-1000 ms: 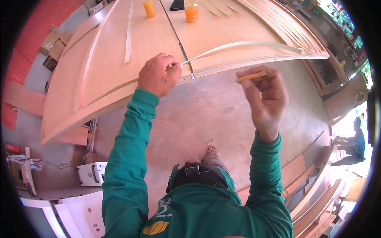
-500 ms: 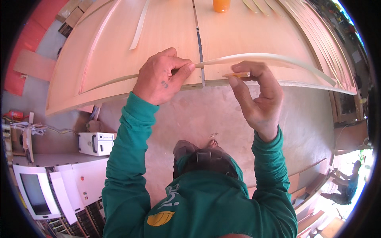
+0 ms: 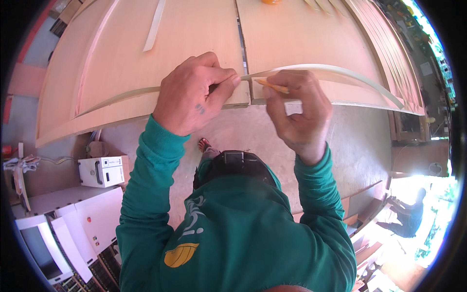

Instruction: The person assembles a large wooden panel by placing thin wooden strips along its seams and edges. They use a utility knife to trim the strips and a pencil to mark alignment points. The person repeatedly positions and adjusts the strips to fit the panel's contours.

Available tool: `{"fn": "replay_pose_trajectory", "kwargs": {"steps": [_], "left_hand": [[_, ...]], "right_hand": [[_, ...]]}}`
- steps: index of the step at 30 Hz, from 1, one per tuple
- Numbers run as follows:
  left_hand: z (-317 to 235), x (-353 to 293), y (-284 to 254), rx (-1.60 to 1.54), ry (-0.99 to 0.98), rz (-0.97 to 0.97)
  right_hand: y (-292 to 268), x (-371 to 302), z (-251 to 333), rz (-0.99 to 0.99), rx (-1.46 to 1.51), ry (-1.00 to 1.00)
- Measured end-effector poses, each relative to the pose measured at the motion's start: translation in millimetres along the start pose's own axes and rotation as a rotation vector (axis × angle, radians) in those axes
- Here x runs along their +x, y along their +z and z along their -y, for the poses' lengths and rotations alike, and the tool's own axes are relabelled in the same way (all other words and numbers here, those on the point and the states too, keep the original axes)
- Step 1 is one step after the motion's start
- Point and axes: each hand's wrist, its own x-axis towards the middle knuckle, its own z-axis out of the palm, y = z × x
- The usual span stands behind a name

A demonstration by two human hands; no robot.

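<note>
Wooden panels (image 3: 194, 29), far side | pinching pale strip (image 3: 321, 66) in left hand (image 3: 192, 95) | holding pencil (image 3: 275, 86) in right hand (image 3: 311, 112) | best steadying strip flat, guiding pencil lightly

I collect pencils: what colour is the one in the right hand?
The pencil is yellow-orange, best seen in the head view.

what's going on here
A person in a green long-sleeved top works at a pale wooden panel surface. Their left hand pinches a long, thin, pale strip near the dark seam in the surface. Their right hand holds a short orange pencil, its tip pointing left, close to the strip; whether it touches is unclear.
</note>
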Motion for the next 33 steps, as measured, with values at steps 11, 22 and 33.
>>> {"fn": "replay_pose_trajectory", "kwargs": {"steps": [11, 22, 33], "left_hand": [[2, 4, -1, -0.175, -0.061, 0.089], [0, 5, -5, -0.162, -0.021, 0.111], [17, 12, 1, -0.139, 0.131, 0.135]], "right_hand": [[12, -28, 4, -0.180, -0.154, -0.167], [6, -58, 32, -0.238, 0.107, 0.057], [-21, 1, 22, -0.040, -0.018, -0.022]]}}
